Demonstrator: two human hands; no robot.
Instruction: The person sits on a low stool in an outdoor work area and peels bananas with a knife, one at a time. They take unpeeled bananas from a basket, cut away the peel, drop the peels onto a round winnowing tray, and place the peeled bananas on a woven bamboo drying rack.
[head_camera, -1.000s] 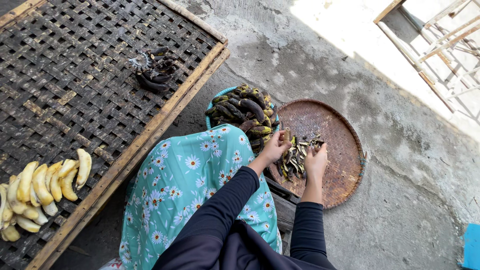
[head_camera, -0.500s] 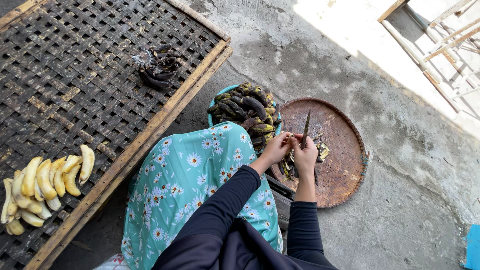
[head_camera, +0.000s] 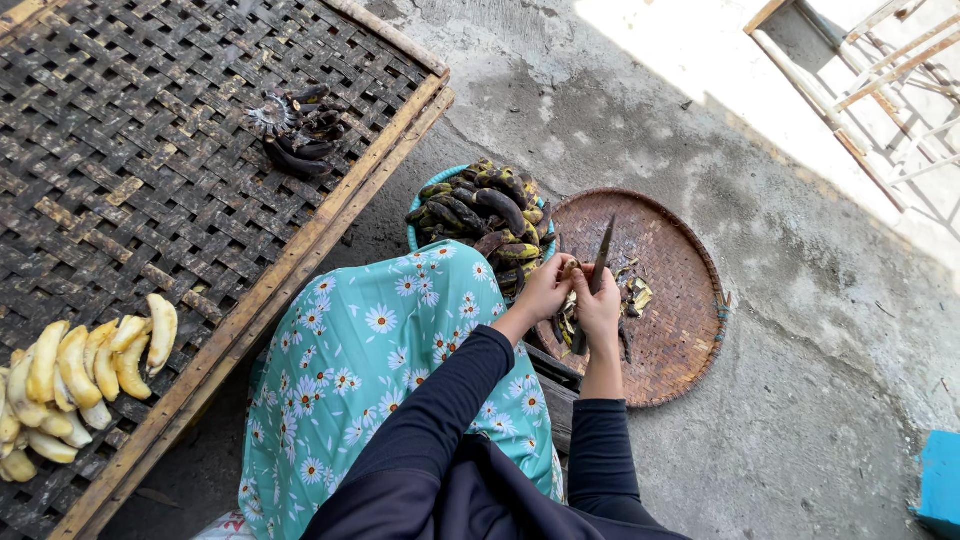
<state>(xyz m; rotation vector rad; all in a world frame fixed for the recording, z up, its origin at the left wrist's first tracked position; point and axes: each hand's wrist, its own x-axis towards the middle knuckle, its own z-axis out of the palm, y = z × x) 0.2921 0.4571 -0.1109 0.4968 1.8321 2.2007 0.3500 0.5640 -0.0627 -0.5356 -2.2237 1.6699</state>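
Right hand (head_camera: 600, 310) closed around a knife (head_camera: 601, 262), blade pointing up, left hand (head_camera: 545, 290) gripping a dark banana (head_camera: 568, 270) just beside it, both over the round woven tray (head_camera: 670, 330), basket of dark bananas (head_camera: 480, 210) next to the tray

A slim knife (head_camera: 602, 255) with a dark blade stands nearly upright, tip up, gripped in the right hand (head_camera: 598, 310) over the round woven tray (head_camera: 690, 300). Just beside it the left hand (head_camera: 543, 292) pinches a small dark-skinned banana (head_camera: 570, 268), partly hidden by fingers
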